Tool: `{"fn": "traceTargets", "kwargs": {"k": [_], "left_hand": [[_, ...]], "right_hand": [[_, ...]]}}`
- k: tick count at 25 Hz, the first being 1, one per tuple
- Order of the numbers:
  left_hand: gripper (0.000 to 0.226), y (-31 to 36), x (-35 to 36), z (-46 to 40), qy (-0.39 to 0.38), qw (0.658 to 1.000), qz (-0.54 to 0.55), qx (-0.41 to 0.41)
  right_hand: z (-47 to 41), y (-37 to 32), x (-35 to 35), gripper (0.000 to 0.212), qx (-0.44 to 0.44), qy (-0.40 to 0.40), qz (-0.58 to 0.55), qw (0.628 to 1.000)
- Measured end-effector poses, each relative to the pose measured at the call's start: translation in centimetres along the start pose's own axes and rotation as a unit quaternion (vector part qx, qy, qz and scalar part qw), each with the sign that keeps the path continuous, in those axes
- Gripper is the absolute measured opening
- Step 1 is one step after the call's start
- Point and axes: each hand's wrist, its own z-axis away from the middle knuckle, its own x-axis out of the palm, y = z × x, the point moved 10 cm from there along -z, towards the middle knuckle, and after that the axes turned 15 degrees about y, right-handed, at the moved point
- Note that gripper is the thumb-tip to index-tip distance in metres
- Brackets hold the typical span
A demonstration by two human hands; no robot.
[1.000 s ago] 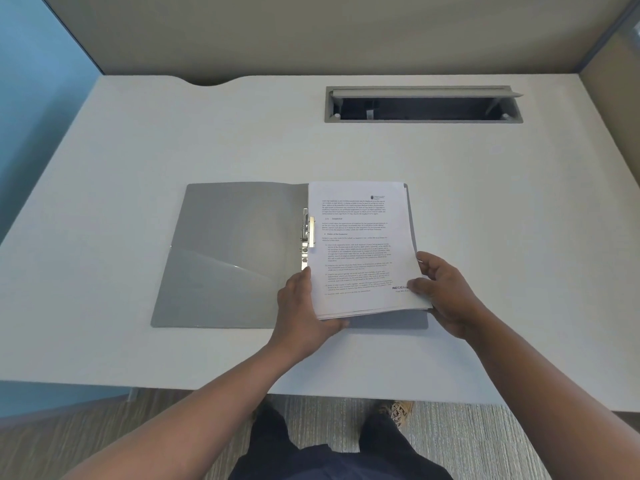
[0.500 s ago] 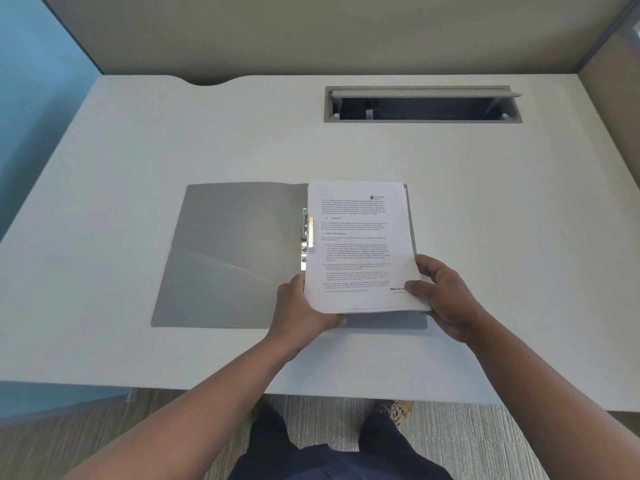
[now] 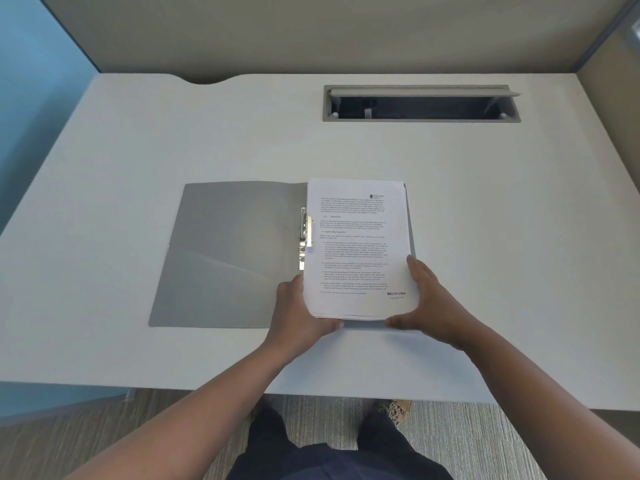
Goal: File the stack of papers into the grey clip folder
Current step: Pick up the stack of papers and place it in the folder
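The flat grey plastic clip folder (image 3: 228, 254) lay open on the pale white desk (image 3: 138, 150), its silver metal clip (image 3: 304, 233) along the spine. The white printed stack of papers (image 3: 356, 247) sat on the folder's right half, at three o'clock from the clip, its left edge touching it. The left hand (image 3: 299, 315) gripped the stack's near-left corner, thumb beneath the near edge. The right hand (image 3: 429, 299) cupped the near-right corner, fingers straight along the right edge (thumb against the near edge). At twelve o'clock a grey rectangular cable tray (image 3: 420, 103) was sunk into the desk.
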Motion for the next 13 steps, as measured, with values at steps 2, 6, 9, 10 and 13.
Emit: {"fn": "traceTargets", "kwargs": {"k": [2, 6, 9, 10, 13], "left_hand": [[0.079, 0.0, 0.1, 0.0, -0.001, 1.000, -0.007, 0.008], [0.082, 0.1, 0.3, 0.0, -0.002, 1.000, -0.013, 0.026], [0.085, 0.0, 0.3, 0.2, -0.001, 1.000, -0.011, 0.029], [0.087, -0.1, 0.4, 0.3, -0.004, 1.000, -0.012, 0.025], [0.092, -0.2, 0.5, 0.4, -0.012, 1.000, -0.014, 0.018]], "right_hand": [[0.2, -0.1, 0.2, 0.141, -0.017, -0.009, 0.040, 0.999], [0.2, -0.3, 0.6, 0.138, -0.038, -0.004, 0.080, 0.996], [0.1, -0.2, 0.9, 0.134, -0.049, 0.010, 0.095, 0.994], [0.1, -0.1, 0.9, 0.133, -0.051, 0.012, 0.095, 0.994], [0.0, 0.3, 1.1, 0.134, -0.053, 0.014, 0.095, 0.994]]}}
